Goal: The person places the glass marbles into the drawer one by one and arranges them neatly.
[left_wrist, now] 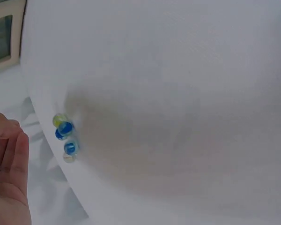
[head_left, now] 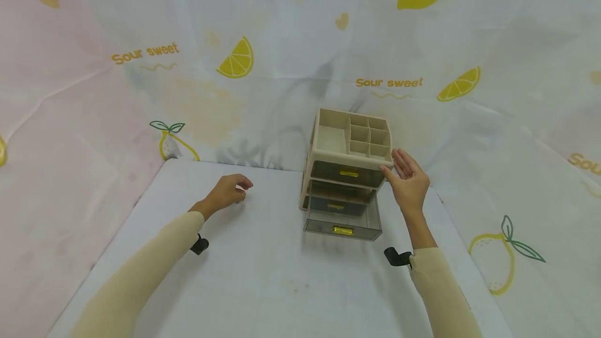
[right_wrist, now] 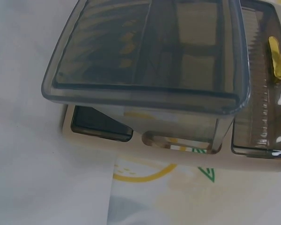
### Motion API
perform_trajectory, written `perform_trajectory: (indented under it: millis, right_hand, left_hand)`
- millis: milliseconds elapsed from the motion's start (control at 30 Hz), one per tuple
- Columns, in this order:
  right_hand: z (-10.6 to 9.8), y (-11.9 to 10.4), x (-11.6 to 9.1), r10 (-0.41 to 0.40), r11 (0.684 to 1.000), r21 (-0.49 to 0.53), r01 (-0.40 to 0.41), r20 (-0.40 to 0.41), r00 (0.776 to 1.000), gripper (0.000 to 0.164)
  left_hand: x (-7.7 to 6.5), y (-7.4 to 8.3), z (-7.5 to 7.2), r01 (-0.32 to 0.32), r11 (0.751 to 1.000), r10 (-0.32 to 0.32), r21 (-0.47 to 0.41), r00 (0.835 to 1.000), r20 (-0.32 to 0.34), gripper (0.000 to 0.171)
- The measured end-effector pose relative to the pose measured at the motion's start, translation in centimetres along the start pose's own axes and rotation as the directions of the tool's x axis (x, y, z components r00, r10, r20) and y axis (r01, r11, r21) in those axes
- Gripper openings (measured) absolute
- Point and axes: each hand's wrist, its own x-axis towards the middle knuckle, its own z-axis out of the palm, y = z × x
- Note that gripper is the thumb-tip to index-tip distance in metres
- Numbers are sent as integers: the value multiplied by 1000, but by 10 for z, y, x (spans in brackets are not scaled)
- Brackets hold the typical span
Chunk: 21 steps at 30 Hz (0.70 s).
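Observation:
A beige desktop organizer [head_left: 357, 158] with smoky see-through drawers stands right of centre at the back of the table. Its middle drawer [head_left: 321, 227] is pulled out, while the top drawer [head_left: 324, 171] sits closed. My right hand [head_left: 409, 181] touches the organizer's front right corner, thumb at the front edge and fingers straight along the side. My left hand [head_left: 225, 191] hovers left of the organizer, fingers loosely bent, with nothing seen in it. Several glass marbles [left_wrist: 65, 128], blue and yellow, lie clustered on the table beside the left hand; the head view does not show them clearly.
The organizer's top has one large and several small compartments [head_left: 332, 140]. Below the pulled-out drawer is a lower drawer [right_wrist: 100, 124]. A lemon-print cloth [head_left: 281, 25] hangs behind and beside the white table [head_left: 263, 275].

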Motion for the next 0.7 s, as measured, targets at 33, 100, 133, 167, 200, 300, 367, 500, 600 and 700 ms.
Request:
perform_trajectory:
  millis: [33,100,133,167,200,300,367,500,600,700]
  right_hand:
    - [0,0,0,0,1000,-2,0,0,1000,57]
    - [0,0,0,-1,1000,-5,1,1,1000,57]
    - [0,0,0,-1,1000,-6,1,2,1000,56]
    - [0,-1,0,-2,1000,-7,2,3,1000,56]
    - [-1,-1,0,-3,1000,-9,3,3,1000,56]
    - [0,-1,1,-6,1000,-9,6,3,1000,56]
    - [0,-2,1,-8,1000,-5,8,5,1000,57]
    - [0,-2,1,-1,1000,1,1,5,1000,58]
    - [0,-1,0,5,1000,-6,-5,2,1000,58]
    - [0,0,0,1,1000,-13,-1,1,1000,58]
  left_hand:
    - [0,-3,-1,8,1000,-8,-3,1000,-16,27]
    - [-2,-11,-2,31,1000,-31,5,999,-45,26]
    - [-2,-14,-3,40,999,-40,7,997,-63,26]
    - [-3,-18,-3,52,999,-51,15,995,-80,26]
    - [-4,-21,-3,67,998,-64,22,993,-97,26]
    - [-4,-27,-4,106,994,-99,42,986,-136,27]
    - [-5,-29,-4,116,992,-106,57,982,-156,27]
    - [-5,-31,-1,131,989,-116,73,977,-178,25]
    - [-5,-29,1,156,985,-139,78,973,-185,23]
    - [-4,-27,4,182,980,-165,78,969,-182,22]
